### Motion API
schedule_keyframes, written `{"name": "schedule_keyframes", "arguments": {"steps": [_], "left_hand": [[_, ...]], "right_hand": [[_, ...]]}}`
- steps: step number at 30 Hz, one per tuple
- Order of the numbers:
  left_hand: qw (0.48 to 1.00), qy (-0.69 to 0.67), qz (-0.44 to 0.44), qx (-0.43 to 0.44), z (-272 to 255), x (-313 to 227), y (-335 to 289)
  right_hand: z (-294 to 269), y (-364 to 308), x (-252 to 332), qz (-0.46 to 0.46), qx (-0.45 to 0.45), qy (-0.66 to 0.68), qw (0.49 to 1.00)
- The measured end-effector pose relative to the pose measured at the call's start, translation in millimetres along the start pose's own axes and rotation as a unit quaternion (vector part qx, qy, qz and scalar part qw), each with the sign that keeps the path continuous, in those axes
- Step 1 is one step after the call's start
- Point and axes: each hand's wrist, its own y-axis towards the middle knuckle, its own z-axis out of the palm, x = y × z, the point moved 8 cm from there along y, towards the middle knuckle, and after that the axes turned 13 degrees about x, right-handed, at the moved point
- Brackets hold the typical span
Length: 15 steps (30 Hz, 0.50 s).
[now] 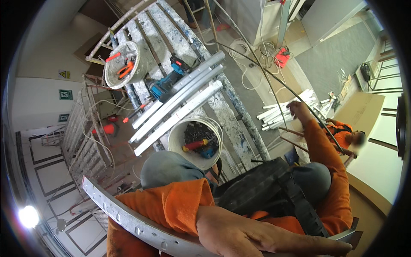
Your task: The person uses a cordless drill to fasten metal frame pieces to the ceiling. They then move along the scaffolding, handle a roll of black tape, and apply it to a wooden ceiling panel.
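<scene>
Across the bottom, a long perforated metal channel [138,231] runs beneath my left sleeve and out to the right. My left hand [239,233] grips it, one finger stretched along its length and the others partly hidden. My right arm reaches forward; my right hand [299,112] is raised beside a thin scaffold rail [280,80], fingers loosely bent and apart, with nothing visible in it. Before my knees a white bucket [172,143] holds dark screws and a red-and-yellow screwdriver [195,144]. Several pale metal profiles [180,112] lie past it, beside a blue cordless drill [165,83].
I sit on a paint-splashed scaffold platform [222,112]. A second bucket [112,77] holds orange-handled tools. White strips [291,107], cables [244,51] and a red tool [281,57] lie on the floor below. A person in orange [340,133] is at the right. Another scaffold [83,141] stands left.
</scene>
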Motion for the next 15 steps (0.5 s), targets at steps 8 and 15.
{"name": "schedule_keyframes", "arguments": {"steps": [8, 15], "left_hand": [[0.992, 0.056, -0.110, 0.021, -23, 9, 9], [0.971, -0.018, -0.236, 0.017, -39, 32, 19]], "right_hand": [[33, -18, 5, -0.067, 0.066, -0.143, 0.985], [41, -3, -21, -0.022, 0.020, -0.019, 0.999]]}}
